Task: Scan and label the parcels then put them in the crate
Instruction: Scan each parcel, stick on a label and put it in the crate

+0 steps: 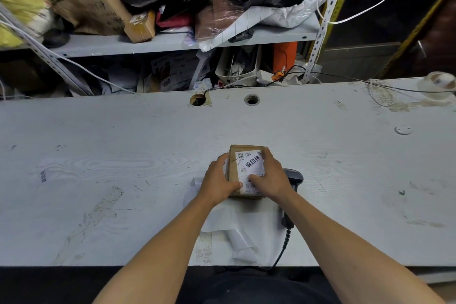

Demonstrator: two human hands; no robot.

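Sitting on the surface [123,143], the small box [233,168] looks light and stiff. The left hand [218,184] holds its side; the right hand [270,176] presses its label [250,165] flat. The short sides look best to grab.

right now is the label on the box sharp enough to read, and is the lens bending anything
In the head view the big print on the label reads clearly, but its barcodes and small text are soft. The wide lens bows the far edge of the table. The shelf clutter is dim, and the bottom is almost black.
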